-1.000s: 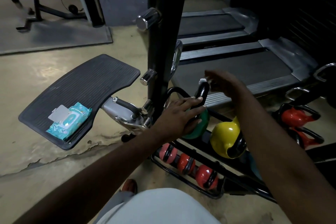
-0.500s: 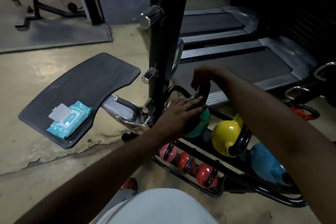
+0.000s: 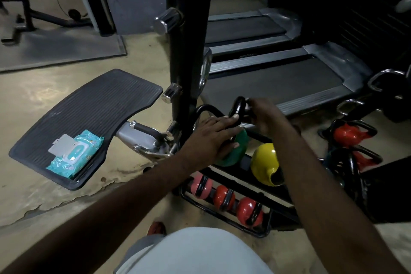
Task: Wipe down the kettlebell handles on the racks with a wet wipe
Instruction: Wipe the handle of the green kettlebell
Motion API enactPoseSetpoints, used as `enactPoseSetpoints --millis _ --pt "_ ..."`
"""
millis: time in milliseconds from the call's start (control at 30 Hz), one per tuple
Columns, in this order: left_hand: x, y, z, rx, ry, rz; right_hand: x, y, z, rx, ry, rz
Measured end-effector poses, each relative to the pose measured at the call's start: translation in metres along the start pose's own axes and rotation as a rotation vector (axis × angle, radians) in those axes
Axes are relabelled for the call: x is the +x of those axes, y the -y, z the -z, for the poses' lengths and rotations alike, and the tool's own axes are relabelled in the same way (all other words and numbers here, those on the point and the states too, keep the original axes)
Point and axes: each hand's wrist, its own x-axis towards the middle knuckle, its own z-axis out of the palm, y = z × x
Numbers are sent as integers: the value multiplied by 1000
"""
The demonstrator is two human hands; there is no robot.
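Note:
A green kettlebell [image 3: 235, 153] with a glossy black handle [image 3: 238, 107] sits on the upper tier of a low black rack [image 3: 222, 218]. My left hand [image 3: 211, 138] lies flat on the green ball, its fingertips touching the foot of the handle. My right hand [image 3: 264, 115] curls round the far right side of the handle near its top. The wet wipe is hidden inside that hand. A yellow kettlebell [image 3: 264, 162] stands just right of the green one, under my right forearm.
Three small pink and red kettlebells [image 3: 249, 210] fill the rack's lower tier. A teal wipes pack [image 3: 75, 157] with its lid open lies on a ribbed black platform [image 3: 89, 107] to the left. A black upright post [image 3: 186, 40] stands behind the rack, treadmills [image 3: 278, 80] beyond, red kettlebells [image 3: 347, 134] at right.
My right hand, which held a white wipe on the handle's top, closed over it and slid to the handle's right side. My left hand stayed on the green kettlebell.

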Motion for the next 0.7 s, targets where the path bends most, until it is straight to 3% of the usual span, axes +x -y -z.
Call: enactPoseSetpoints --millis 133,233,500,600,700 --pt "2 0 1 -3 -2 -22 -4 -5 -4 191 -69 -50" --pt "2 -2 2 6 13 -19 -11 -8 -6 205 -69 -131" --pt "2 -1 2 9 41 3 -17 -16 -5 311 -67 -136" --pt "1 0 2 18 59 2 -12 -17 -7 215 -118 -108" --pt "1 1 2 27 55 -6 -1 -15 -6 -127 -166 26"
